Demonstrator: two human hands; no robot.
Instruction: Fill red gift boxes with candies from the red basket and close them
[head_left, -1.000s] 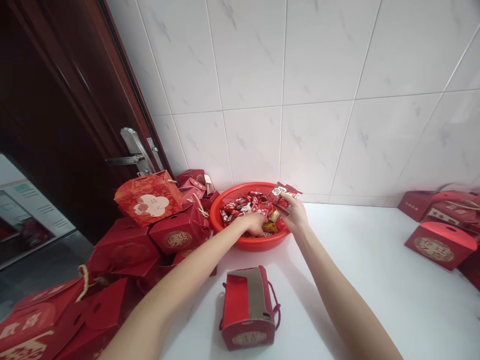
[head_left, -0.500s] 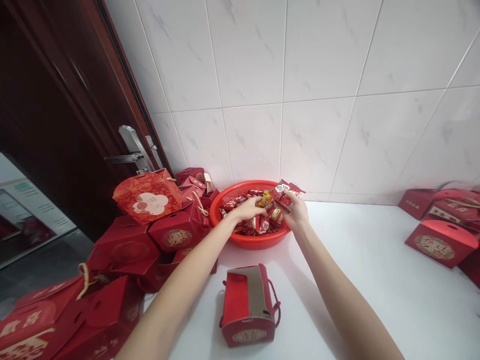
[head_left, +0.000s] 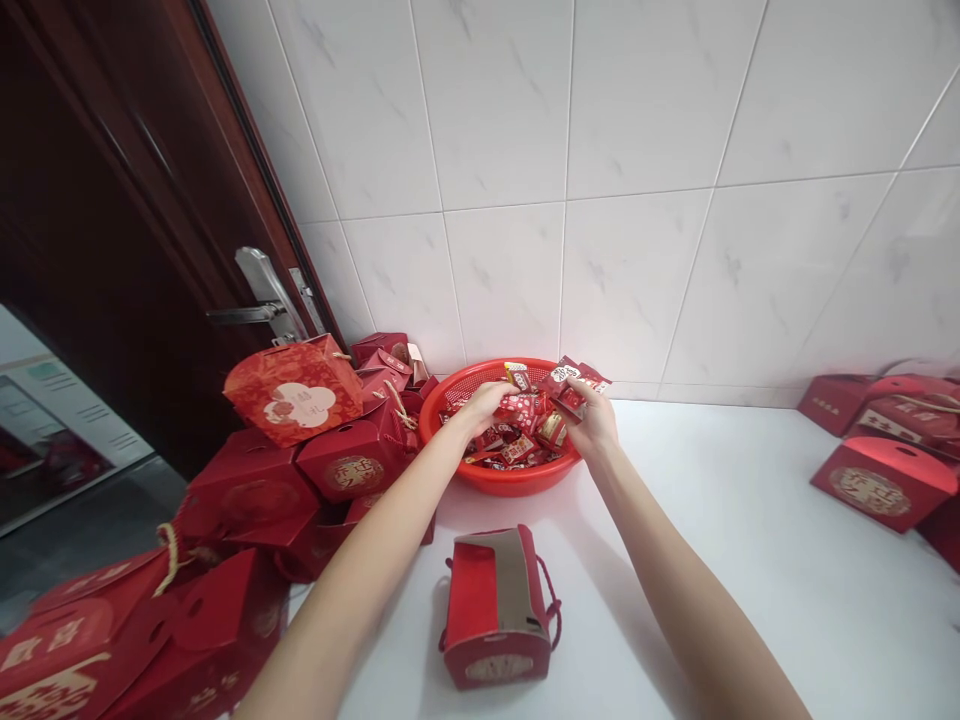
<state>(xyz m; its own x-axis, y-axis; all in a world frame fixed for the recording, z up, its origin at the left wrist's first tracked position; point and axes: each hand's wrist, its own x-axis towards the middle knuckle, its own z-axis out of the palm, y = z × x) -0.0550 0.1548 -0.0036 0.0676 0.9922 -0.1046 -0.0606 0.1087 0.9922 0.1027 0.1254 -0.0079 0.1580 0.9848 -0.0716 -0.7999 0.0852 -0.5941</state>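
Observation:
A red plastic basket [head_left: 517, 482] full of wrapped sweets stands against the tiled wall. Over its right side my right hand [head_left: 591, 418] is closed on several red sweet packets [head_left: 568, 378]. My left hand [head_left: 487, 405] reaches over the basket's left part, fingers closed on a red wrapped sweet with white dots [head_left: 523, 407]. In front of the basket a small red gift box [head_left: 499, 610] with a dark red cord handle sits on the white table, its top partly open. Neither hand touches this box.
Many red gift boxes [head_left: 352, 465] are piled at the left, one with a patterned orange-red face [head_left: 296, 398] on top. More red boxes [head_left: 881, 480] stand at the right edge. Behind the left pile is a dark door with a metal handle [head_left: 259, 315].
My left hand has drawn slightly left and up, now with the dotted red sweet at its fingers. The yellow sweet lies further back in the basket. My right hand has hardly moved.

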